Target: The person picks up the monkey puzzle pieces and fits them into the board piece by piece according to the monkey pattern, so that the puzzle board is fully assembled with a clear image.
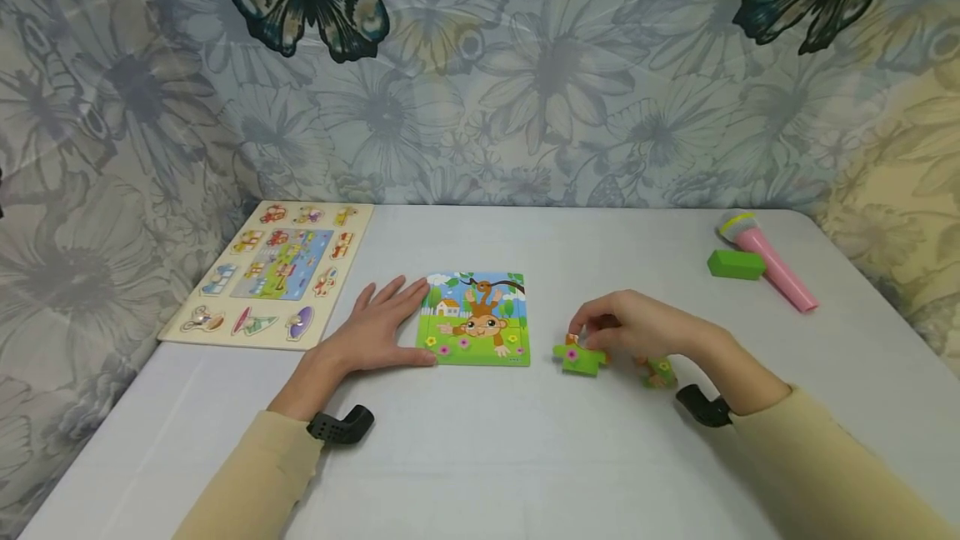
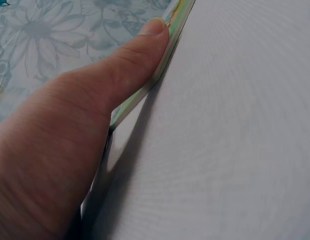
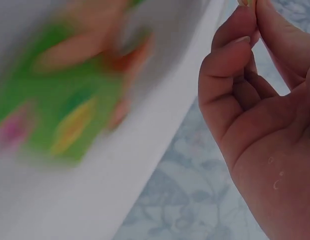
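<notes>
A square monkey picture puzzle (image 1: 474, 320) lies flat on the white table. My left hand (image 1: 378, 330) rests at its left side with fingers spread. In the left wrist view, the thumb (image 2: 137, 57) lies against the board's edge. To the right, my right hand (image 1: 637, 325) pinches a green puzzle piece (image 1: 581, 359) with a pink flower. Only a sliver of that piece shows at the top of the right wrist view. A second puzzle piece (image 1: 662, 373) lies partly hidden under the right hand; a blurred green piece (image 3: 69, 105) appears in the right wrist view.
A large cream board with vehicle and toy pictures (image 1: 347, 233) lies at the back left. At the back right are a green block (image 1: 737, 265) and a pink toy microphone (image 1: 783, 273), close together. A flowered cloth (image 1: 555, 107) hangs behind the table.
</notes>
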`<state>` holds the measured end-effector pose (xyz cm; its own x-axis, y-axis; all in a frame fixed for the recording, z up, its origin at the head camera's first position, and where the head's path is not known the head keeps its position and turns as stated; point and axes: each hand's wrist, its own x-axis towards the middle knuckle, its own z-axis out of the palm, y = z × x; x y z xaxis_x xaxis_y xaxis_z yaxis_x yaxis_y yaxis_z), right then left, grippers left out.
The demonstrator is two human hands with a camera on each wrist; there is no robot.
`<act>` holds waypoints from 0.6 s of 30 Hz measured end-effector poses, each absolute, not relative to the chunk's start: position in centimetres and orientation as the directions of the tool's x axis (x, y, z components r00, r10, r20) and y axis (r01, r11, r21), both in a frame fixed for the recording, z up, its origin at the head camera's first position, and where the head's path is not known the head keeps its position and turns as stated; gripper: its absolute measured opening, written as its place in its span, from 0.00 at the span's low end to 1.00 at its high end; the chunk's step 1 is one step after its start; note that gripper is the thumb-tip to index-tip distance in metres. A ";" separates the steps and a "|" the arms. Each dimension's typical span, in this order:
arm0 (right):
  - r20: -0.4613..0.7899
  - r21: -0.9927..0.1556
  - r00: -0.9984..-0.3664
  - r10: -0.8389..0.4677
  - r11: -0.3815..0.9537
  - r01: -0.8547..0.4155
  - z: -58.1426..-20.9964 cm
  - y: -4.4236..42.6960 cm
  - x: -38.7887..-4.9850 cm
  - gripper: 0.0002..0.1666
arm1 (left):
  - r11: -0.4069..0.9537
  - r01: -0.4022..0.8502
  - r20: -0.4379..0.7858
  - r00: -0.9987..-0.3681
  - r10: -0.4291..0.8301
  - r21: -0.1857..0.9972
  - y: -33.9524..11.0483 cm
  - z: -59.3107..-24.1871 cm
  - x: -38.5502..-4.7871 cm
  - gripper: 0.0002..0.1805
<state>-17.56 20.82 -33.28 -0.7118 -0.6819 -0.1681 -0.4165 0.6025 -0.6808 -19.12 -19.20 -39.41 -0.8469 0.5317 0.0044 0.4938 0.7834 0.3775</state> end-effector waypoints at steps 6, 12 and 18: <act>-0.162 -0.644 -0.726 -0.669 0.629 -0.436 -33.1 17.2 -19.1 0.08 | 0.785 0.495 0.001 -0.846 0.533 0.374 -19.2 -39.5 -19.2 0.64; -0.124 -0.650 -0.712 -0.691 0.599 -0.468 -33.4 14.1 -19.9 0.09 | 0.782 0.496 0.002 -0.845 0.535 0.376 -19.2 -39.4 -19.2 0.63; -0.108 -0.649 -0.713 -0.693 0.592 -0.478 -33.5 11.4 -20.3 0.09 | 0.778 0.502 0.007 -0.842 0.540 0.377 -19.4 -39.6 -19.3 0.63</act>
<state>-20.34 11.38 -33.49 -0.7129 -0.6929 -0.1077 -0.4778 0.5924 -0.6487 -19.28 -19.36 -39.57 -0.8416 0.5401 0.0066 0.5023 0.7781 0.3772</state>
